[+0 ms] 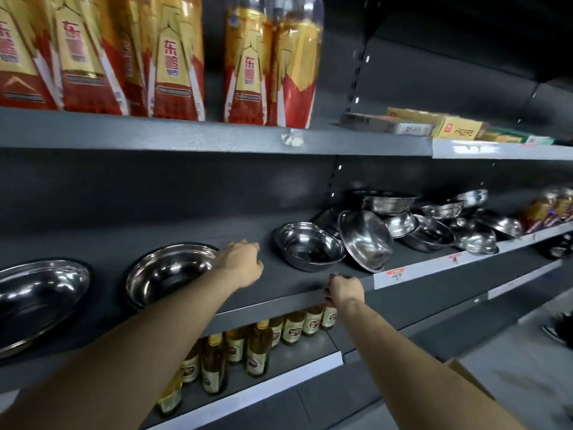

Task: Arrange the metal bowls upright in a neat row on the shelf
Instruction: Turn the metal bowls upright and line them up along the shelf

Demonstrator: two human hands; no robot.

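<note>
Metal bowls (310, 245) crowd the right half of a dark store shelf (288, 290), while two already stand upright in a row at its left: a far-left bowl (37, 293) and a second bowl (169, 271) beside it. A person's left hand (240, 262) rests next to the second bowl's right rim, fingers curled and apparently holding nothing. The right hand (344, 290) curls over the shelf's near edge, gripping it. The next upright bowl sits just right of and beyond both hands, a bare stretch of shelf between it and the row; the left hand looks slightly nearer. Against it leans a tilted bowl (366, 240), its mouth facing outward, and behind that a loose heap (434, 221) lies stacked, some bowls overturned. All the bowls appear empty. Bottled drinks (173, 57) fill the shelf above.
</note>
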